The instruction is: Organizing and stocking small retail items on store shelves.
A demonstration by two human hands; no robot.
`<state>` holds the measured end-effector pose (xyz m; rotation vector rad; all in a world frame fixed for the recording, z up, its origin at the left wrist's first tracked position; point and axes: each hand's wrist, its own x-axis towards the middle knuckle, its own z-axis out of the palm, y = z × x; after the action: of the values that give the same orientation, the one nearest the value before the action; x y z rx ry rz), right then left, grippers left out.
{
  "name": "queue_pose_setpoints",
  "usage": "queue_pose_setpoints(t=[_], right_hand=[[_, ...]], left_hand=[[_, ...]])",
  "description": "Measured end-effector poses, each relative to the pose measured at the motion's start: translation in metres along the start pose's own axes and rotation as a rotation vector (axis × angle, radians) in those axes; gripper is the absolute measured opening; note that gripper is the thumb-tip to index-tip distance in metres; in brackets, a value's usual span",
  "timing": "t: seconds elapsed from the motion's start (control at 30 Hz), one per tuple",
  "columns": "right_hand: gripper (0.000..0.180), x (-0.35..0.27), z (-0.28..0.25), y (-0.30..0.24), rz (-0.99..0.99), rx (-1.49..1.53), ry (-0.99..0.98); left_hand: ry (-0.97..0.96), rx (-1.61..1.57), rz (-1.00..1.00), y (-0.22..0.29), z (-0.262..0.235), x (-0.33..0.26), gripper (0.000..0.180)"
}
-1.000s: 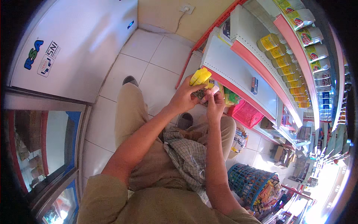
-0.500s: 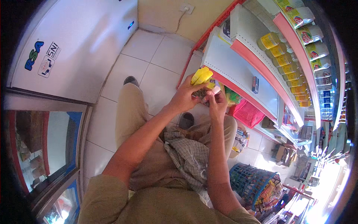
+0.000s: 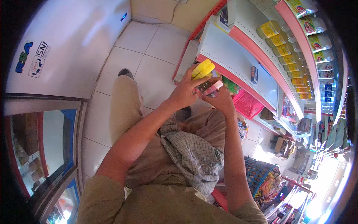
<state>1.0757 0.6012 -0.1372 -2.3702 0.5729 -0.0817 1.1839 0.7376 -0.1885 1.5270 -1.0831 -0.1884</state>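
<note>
up close, the yellow packets (image 3: pixel 202 69) sat in the left hand (image 3: pixel 185 91), their long axis slanting up and to the right toward the white shelf (image 3: pixel 238 56); their lower ends were hidden behind the fingers. just beside them the right hand (image 3: pixel 220 100) pinched a small pink-capped tube (image 3: pixel 214 87), its cap aimed up and right, the rest buried in the grip. both forearms rose from the lower edge and met before the shelf. a checked cloth (image 3: pixel 190 155) lay across the lap, and a blue basket (image 3: pixel 257 173) stood by the right elbow.
</note>
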Motion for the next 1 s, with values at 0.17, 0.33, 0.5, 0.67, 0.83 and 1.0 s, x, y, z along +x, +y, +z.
queue_pose_setpoints(t=[0.17, 0.33, 0.5, 0.67, 0.83, 1.0], right_hand=[[0.059, 0.009, 0.003, 0.019, -0.073, 0.251, -0.045], [0.067, 0.017, -0.012, 0.062, -0.042, 0.105, 0.067], [0.053, 0.054, -0.040, 0.103, -0.039, 0.008, 0.161], [0.063, 0.106, -0.081, 0.196, -0.061, -0.295, 0.255], [0.074, 0.121, -0.094, 0.197, 0.146, -0.303, 0.064], [0.084, 0.116, -0.097, 0.226, -0.022, -0.670, 0.199]], left_hand=[[-0.095, -0.060, 0.057, -0.006, 0.008, 0.006, 0.046], [-0.176, -0.182, 0.050, -0.006, 0.014, 0.012, 0.054], [-0.192, -0.126, -0.135, -0.017, 0.003, 0.015, 0.060], [-0.178, -0.037, -0.098, -0.025, 0.001, 0.014, 0.063], [-0.223, 0.023, -0.133, -0.033, -0.001, 0.008, 0.065], [-0.255, 0.187, -0.115, -0.045, 0.012, 0.008, 0.060]])
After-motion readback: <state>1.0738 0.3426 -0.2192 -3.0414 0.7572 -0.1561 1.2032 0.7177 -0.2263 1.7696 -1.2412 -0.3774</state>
